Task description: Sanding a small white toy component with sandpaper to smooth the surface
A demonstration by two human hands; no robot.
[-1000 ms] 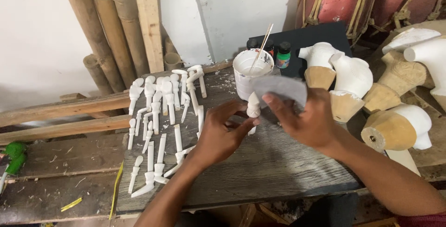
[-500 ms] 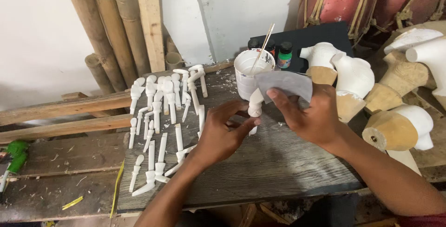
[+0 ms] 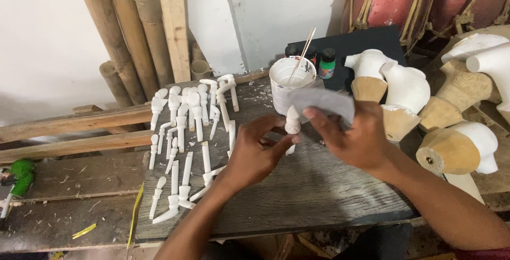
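The left hand (image 3: 252,156) stays pinched on a white peg (image 3: 292,123) just before the tub (image 3: 289,84), while the right hand (image 3: 353,140), gripping sandpaper (image 3: 321,102), has slid closer against it, so rubbing continues

The bench (image 3: 319,196) is carrying everything. At its centre the left hand (image 3: 249,156) is pinching a small carved piece (image 3: 292,122), with the right hand (image 3: 356,140) at three o'clock pressing a sheet of sandpaper (image 3: 321,103) to it. A tub (image 3: 289,82) is standing at twelve o'clock, bottles (image 3: 326,63) behind it. Rows of small carved parts (image 3: 186,132) are lying at nine o'clock, carved heads (image 3: 406,87) at two o'clock, bamboo poles (image 3: 127,36) leaning at eleven.
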